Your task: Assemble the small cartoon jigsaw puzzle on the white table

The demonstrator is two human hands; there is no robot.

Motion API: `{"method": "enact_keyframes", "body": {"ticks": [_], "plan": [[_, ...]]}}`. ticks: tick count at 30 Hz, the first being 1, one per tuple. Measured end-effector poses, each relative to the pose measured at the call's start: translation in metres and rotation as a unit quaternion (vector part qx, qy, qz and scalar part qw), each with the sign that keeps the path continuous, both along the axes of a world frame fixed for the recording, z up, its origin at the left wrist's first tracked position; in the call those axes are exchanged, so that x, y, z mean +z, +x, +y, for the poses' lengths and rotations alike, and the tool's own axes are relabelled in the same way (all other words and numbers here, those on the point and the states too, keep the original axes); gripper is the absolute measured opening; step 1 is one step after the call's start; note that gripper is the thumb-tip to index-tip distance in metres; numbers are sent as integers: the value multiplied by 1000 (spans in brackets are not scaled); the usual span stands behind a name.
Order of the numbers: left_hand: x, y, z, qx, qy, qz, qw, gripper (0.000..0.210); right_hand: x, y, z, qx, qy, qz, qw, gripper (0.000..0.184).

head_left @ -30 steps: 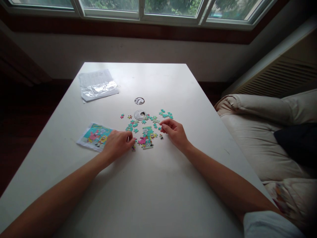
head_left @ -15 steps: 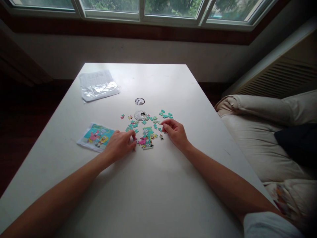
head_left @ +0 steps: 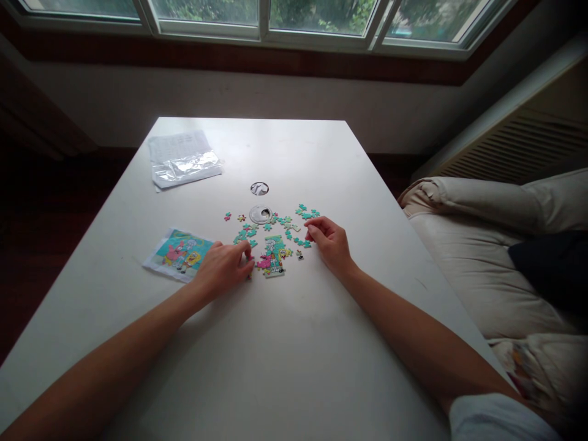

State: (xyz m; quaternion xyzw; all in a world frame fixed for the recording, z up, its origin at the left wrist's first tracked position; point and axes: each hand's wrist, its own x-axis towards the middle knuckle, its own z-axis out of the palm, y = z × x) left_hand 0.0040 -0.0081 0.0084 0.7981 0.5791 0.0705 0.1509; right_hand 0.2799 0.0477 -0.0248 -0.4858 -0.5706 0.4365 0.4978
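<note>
A partly joined jigsaw puzzle (head_left: 274, 256) with cartoon figures lies flat on the white table (head_left: 285, 355). Loose green puzzle pieces (head_left: 248, 231) are scattered above it and to both sides. My left hand (head_left: 225, 264) rests just left of the joined part, fingers curled toward the thumb; small pieces show at its fingertips, but what it grips is hidden. To the right, my right hand (head_left: 329, 240) is closed in a pinch over the green pieces, and its fingers cover whatever is in them. One small loose piece (head_left: 300, 255) lies between the joined part and my right hand.
A picture sheet (head_left: 177, 252) with the same cartoon figures lies partly beside my left hand. Clear plastic packaging with paper (head_left: 184, 160) is at the far left. Two round table fittings (head_left: 260, 214) sit beyond the pieces. A beige sofa (head_left: 482, 257) stands along the right.
My right hand has shifted slightly right and up, away from the joined puzzle, uncovering some green pieces. My left hand stays in nearly the same place.
</note>
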Motion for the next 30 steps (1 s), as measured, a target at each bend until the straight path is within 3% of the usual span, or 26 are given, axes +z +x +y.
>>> {"method": "enact_keyframes", "body": {"ticks": [12, 17, 22, 30], "plan": [[-1, 1, -1, -11, 18, -6, 1000, 20, -5, 61, 49, -150, 54, -80, 984, 24], [-2, 3, -4, -42, 30, -11, 999, 28, -14, 79, 58, -115, 24, -196, 974, 25], [-2, 6, -8, -113, 39, -11, 993, 32, -12, 77, 55, -80, 38, -313, 946, 25], [-4, 6, -8, -154, 41, -5, 987, 30, -6, 65, 46, -25, 91, -359, 928, 17]]}}
